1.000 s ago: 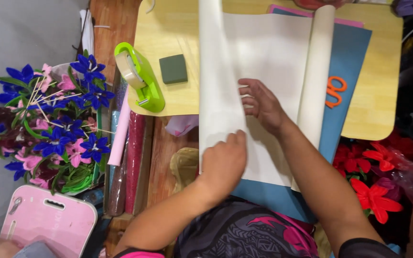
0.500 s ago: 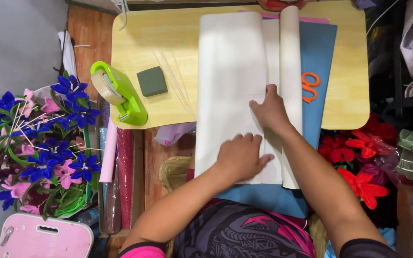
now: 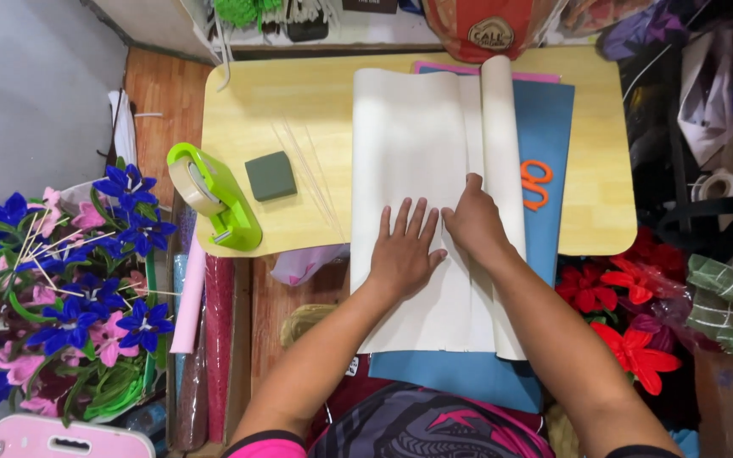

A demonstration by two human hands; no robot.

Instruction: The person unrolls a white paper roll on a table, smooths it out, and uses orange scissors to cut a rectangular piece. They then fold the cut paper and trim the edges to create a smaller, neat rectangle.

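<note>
A large cream paper sheet (image 3: 409, 136) lies unrolled over a blue sheet (image 3: 549, 127) on a small wooden table (image 3: 299, 93). The sheet's rolled-up part (image 3: 500, 119) runs along its right side. My left hand (image 3: 405, 250) presses flat on the cream sheet, fingers spread. My right hand (image 3: 472, 222) rests beside it, fingers curled against the edge of the roll. Orange scissors (image 3: 534, 184) lie on the blue sheet just right of the roll, partly covered by it.
A green tape dispenser (image 3: 214, 199), a dark green foam block (image 3: 271, 175) and thin sticks (image 3: 307, 174) sit on the table's left. Blue and pink artificial flowers (image 3: 69, 271) stand at left, red ones (image 3: 629, 314) at right. Wrapping rolls (image 3: 205, 331) lean below the table.
The view has shifted, so the table sits lower in frame. My left hand has flattened with fingers spread on the cream sheet. My right hand stays against the roll.
</note>
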